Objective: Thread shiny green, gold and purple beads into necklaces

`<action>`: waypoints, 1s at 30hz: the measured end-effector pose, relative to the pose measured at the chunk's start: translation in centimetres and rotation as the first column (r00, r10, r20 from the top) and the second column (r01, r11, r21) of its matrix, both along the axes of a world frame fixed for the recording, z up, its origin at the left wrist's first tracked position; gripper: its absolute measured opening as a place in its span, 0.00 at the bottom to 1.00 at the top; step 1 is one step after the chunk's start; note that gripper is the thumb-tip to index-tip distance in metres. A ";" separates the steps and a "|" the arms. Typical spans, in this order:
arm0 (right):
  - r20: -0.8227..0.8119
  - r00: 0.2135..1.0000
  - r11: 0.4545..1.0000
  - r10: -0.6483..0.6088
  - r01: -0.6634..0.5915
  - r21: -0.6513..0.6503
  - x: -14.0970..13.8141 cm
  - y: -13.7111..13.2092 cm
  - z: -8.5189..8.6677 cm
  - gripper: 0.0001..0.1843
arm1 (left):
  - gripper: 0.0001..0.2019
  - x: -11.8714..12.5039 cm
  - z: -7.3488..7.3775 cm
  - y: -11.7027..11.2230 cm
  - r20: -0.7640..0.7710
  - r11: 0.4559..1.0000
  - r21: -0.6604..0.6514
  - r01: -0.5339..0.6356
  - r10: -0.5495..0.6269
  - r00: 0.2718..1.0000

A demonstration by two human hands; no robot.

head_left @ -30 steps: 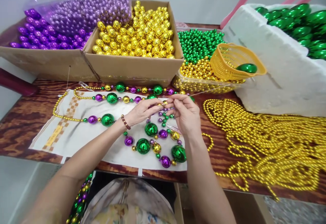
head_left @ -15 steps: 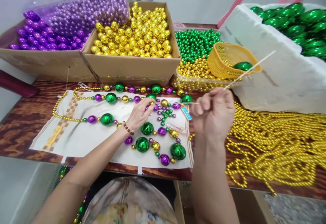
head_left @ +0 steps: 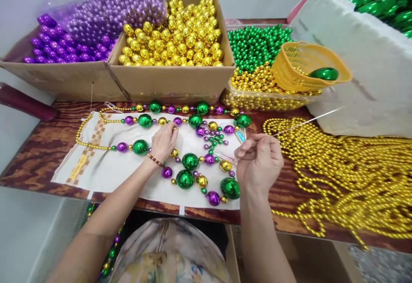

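My left hand (head_left: 164, 141), wearing a brown bead bracelet (head_left: 155, 159), has its fingertips pinched together beside a purple bead (head_left: 177, 121) in the upper strand of a bead necklace (head_left: 144, 120). What sits between those fingertips is hidden. Closed at the right edge of the white cloth (head_left: 109, 171), my right hand (head_left: 259, 161) grips a thin white string (head_left: 309, 121), whose straight end sticks out up and to the right. A small blue tag (head_left: 240, 136) lies just left of the right hand. Loose small green and purple beads (head_left: 214, 141) lie between the hands.
Cardboard boxes hold gold beads (head_left: 174, 38) and purple beads (head_left: 64, 45). Green beads (head_left: 257, 45) fill a tub behind a yellow basket (head_left: 289, 70). A white foam box (head_left: 360, 68) stands at right, above heaped gold bead strands (head_left: 341, 176). A dark red rod (head_left: 25, 103) juts in at left.
My left hand has moved left along the upper strand. My right hand has come lower, and the string end now points less steeply. The view has shifted slightly.
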State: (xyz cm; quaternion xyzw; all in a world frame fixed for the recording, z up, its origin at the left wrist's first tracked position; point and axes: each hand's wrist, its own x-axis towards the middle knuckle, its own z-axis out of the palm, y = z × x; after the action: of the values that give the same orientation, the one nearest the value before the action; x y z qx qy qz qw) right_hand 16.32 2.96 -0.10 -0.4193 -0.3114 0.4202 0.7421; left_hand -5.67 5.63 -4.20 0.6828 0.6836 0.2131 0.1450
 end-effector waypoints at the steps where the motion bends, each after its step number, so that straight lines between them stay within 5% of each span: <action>1: 0.008 1.000 1.000 0.015 -0.015 -0.027 0.0 -0.3 -0.6 0.18 | 0.11 -0.2 0.1 0.0 -0.092 1.000 -0.026 -0.017 0.014 0.996; 4: 0.090 0.988 0.985 0.125 -0.113 -0.127 -0.1 -1.3 -1.9 0.16 | 0.12 -0.8 0.0 0.0 -0.309 0.996 -0.075 -0.040 0.015 0.951; 8: 0.190 0.939 0.939 0.285 -0.234 -0.252 -0.3 -2.3 -3.0 0.15 | 0.12 -1.4 0.3 -0.1 -0.411 0.999 -0.045 -0.021 0.000 0.911; 11: 0.121 0.901 0.872 0.416 -0.358 -0.335 -0.2 -2.4 -3.9 0.14 | 0.13 0.0 2.0 0.7 -0.330 0.970 0.227 0.092 -0.012 0.944; 14: 0.040 0.857 0.792 0.514 -0.456 -0.406 -0.2 -2.2 -5.1 0.18 | 0.12 4.6 4.6 2.1 -0.240 0.829 0.476 0.293 -0.198 0.950; 16: 0.077 0.827 0.757 0.556 -0.467 -0.456 -0.3 -2.0 -5.8 0.17 | 0.11 9.0 6.1 3.4 -0.303 0.752 0.433 0.497 -0.397 0.866; 18: 0.147 0.787 0.733 0.599 -0.465 -0.496 -0.6 -1.8 -6.2 0.13 | 0.10 13.4 6.7 4.9 -0.390 0.734 0.246 0.633 -0.522 0.758; 22: 0.196 0.731 0.697 0.653 -0.479 -0.534 -1.0 -1.8 -5.9 0.13 | 0.12 19.6 6.1 7.5 -0.465 0.780 -0.025 0.625 -0.563 0.684; 26: 0.232 0.672 0.665 0.704 -0.508 -0.548 -1.0 -2.3 -5.6 0.17 | 0.14 21.7 6.9 9.7 -0.482 0.752 0.062 0.657 -0.554 0.679; 30: 0.279 0.650 0.671 0.707 -0.492 -0.555 -0.9 -2.5 -5.5 0.17 | 0.15 21.7 10.3 13.2 -0.508 0.794 0.183 0.580 -0.429 0.747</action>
State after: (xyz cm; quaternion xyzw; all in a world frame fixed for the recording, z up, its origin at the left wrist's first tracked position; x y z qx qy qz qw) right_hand 15.46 0.45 -5.62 -0.5294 -0.5049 0.5895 0.3424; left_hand 15.99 18.84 6.08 0.8879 0.4386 0.1158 -0.0771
